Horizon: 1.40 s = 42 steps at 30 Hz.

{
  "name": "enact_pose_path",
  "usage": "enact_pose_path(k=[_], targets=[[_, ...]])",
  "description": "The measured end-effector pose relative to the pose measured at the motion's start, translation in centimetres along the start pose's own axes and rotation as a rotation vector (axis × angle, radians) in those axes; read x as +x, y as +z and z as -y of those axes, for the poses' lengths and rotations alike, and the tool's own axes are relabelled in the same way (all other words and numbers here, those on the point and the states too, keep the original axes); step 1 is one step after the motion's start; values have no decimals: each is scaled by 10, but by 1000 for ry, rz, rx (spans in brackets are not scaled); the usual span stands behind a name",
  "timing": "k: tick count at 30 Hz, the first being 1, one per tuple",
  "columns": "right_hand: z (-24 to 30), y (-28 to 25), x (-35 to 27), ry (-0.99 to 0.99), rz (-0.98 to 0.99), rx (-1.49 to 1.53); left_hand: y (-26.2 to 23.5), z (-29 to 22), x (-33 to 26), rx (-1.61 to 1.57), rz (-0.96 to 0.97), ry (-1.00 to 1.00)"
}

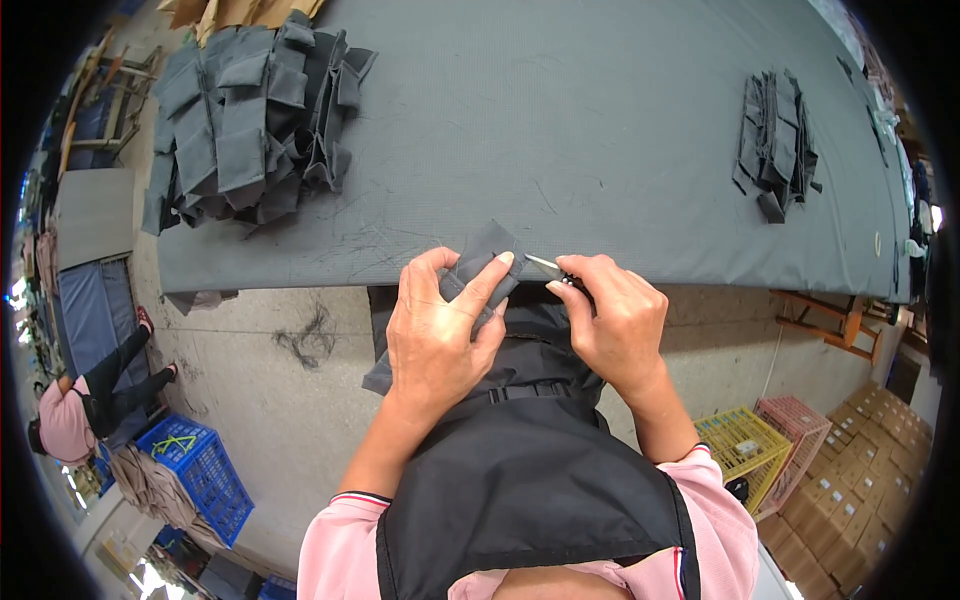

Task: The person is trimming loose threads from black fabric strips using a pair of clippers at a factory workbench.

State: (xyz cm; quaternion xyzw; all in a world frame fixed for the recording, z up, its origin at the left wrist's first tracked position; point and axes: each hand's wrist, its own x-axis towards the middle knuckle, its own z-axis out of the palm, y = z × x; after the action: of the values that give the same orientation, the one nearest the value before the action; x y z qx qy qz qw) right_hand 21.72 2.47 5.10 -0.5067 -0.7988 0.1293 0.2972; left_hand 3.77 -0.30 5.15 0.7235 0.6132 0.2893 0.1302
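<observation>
At the near edge of the table (pixel 560 110), my left hand (pixel 432 338) pinches a small dark grey fabric piece (pixel 490 246) that looks like a sewn pouch, thumb and fingers pressed on it. My right hand (pixel 622 318) is closed round a pair of small thread snips (pixel 543 264); its handle is mostly hidden in the fingers. The silver blade points left, close beside the fabric's right edge; whether it touches, I cannot tell. Cut thread ends lie scattered on the grey table cover.
A large heap of grey fabric pieces (pixel 240 120) lies far left, a smaller stack (pixel 775 145) far right. On the floor are a blue crate (pixel 200 480), a yellow crate (pixel 740 450), a pink crate (pixel 795 425), cardboard boxes (pixel 850 490) and a thread tangle (pixel 308 338). Another person (pixel 75 415) is at left.
</observation>
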Motion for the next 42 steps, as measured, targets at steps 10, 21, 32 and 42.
enact_pose_path(k=[10,21,32,42], targets=[[-8,32,26,933,180,1525,0,0,-1,-1186,140,-299],[5,53,18,512,-46,917,-3,14,-1,-1376,260,-849],[3,43,3,-65,-155,319,-2,7,2,-1389,272,-766],[10,36,-2,-28,-187,370,-3,9,-3,-1454,300,-826]])
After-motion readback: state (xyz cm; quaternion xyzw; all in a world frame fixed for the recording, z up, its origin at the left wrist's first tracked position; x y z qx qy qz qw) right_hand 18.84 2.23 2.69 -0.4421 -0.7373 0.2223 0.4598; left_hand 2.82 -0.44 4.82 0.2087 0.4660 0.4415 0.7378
